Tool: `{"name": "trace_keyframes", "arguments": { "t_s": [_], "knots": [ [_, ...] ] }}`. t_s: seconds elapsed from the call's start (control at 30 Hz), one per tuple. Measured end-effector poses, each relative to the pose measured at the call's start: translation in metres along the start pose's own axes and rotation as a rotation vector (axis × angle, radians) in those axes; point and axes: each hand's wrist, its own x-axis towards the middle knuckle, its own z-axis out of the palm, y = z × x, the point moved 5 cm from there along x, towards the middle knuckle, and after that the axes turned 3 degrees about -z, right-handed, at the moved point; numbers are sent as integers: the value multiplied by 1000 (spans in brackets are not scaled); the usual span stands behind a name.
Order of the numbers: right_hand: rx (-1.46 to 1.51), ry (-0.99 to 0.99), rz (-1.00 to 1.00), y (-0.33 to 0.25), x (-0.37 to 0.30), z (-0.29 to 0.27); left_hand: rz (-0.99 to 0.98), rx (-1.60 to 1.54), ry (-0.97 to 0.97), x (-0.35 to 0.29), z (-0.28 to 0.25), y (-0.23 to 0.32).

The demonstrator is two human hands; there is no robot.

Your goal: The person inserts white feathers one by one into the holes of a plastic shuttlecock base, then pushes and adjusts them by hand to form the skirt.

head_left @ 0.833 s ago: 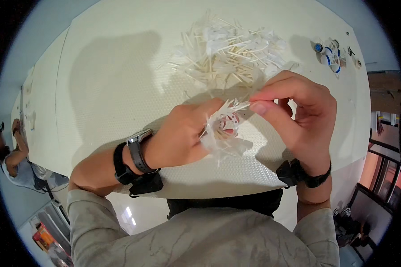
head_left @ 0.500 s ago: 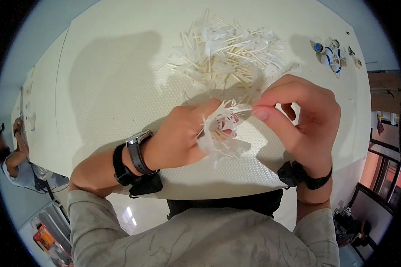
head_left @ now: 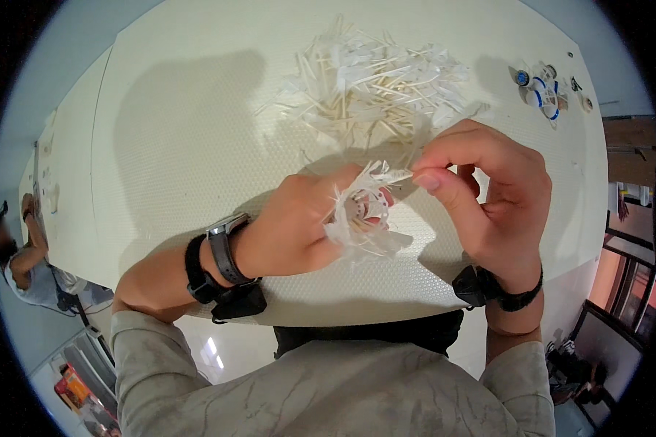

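Note:
My left hand [head_left: 299, 218] is wrapped round a clear, hollow, round piece [head_left: 358, 207] with small holes along its edge. Thin pale sticks and translucent film strips fan out all around that piece. With thumb and forefinger, my right hand [head_left: 492, 193] pinches the tip of a white strip [head_left: 395, 175] at the piece's upper right edge. The strip's exact kind is too small to tell. Beyond both hands lies a loose pile of pale thin sticks and translucent film [head_left: 379, 87] on the white textured table [head_left: 189, 131].
Small round parts and blue-and-clear rings [head_left: 545, 95] lie at the table's far right. The table's near edge runs just in front of my body. Another person [head_left: 22, 255] sits at the far left. A dark-framed rack [head_left: 627, 284] stands off to the right.
The round piece has turned slightly in my left hand, so more of its holed edge shows. My right hand's pinch stays at nearly the same spot.

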Motion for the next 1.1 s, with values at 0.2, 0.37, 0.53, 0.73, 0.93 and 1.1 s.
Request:
{"name": "trace_keyframes", "arguments": {
  "t_s": [0.2, 0.37, 0.53, 0.73, 0.93, 1.1],
  "knots": [
    [14, 26, -62, -5, 0, 2, 29, 42, -10, -1, 0, 1],
    [-24, 31, -132, -10, 0, 2, 66, 194, -10, -1, -1, 4],
    [5, 35, -113, -8, 0, 2, 58, 100, -32, 0, -1, 5],
    [-7, 32, -149, -9, 1, 2, 141, 191, 61, 3, 3, 8],
    [-52, 18, -183, -12, 1, 4, 242, 177, 55, 2, 2, 10],
    [-101, 21, -216, -17, 1, 3, 224, 159, 53, 2, 3, 6]
  ]
}}
